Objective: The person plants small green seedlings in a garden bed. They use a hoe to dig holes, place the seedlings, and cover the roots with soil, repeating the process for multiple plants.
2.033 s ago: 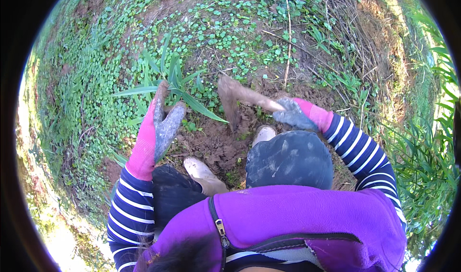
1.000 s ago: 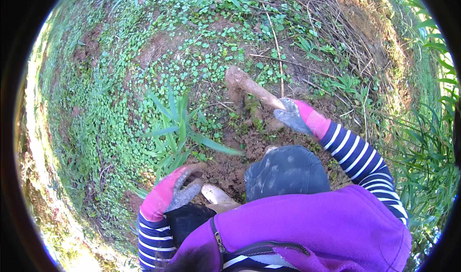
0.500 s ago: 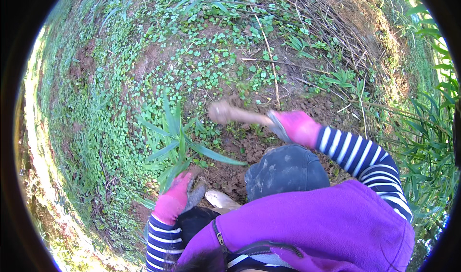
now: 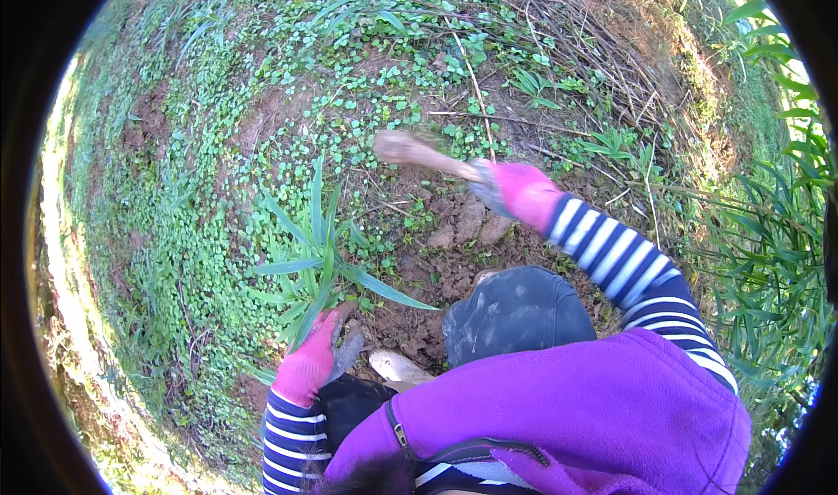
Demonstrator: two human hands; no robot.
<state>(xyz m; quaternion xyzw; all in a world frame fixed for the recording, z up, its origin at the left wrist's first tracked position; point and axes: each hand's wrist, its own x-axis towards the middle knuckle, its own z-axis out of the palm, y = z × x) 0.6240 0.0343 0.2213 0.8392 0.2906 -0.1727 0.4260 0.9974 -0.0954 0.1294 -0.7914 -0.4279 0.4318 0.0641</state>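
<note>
My right hand (image 4: 509,189), in a pink glove with a grey palm, is closed round the wooden handle of a short hand tool (image 4: 429,156). Its thick, brownish far end points left above the soil and is smeared by motion, so I cannot make out its exact kind. At the lower left my left hand (image 4: 325,348), gloved alike, is closed at the base of a long-leaved green plant (image 4: 325,264). The leaves fan up and right from that hand; the lower stem is partly hidden by the glove. Broken brown soil (image 4: 419,307) lies between the two hands.
My knee in dark, dirt-marked trousers (image 4: 524,312) rises beside the dug soil, with a pale shoe (image 4: 397,366) to its left. Low clover-like weeds (image 4: 218,172) cover the slope. Dry stalks (image 4: 602,50) lie at upper right, tall leafy plants (image 4: 777,259) at far right.
My right hand has risen up and slightly left with the tool, uncovering clods of soil below it. The left hand stays at the plant's base, and the leaves have shifted slightly.
</note>
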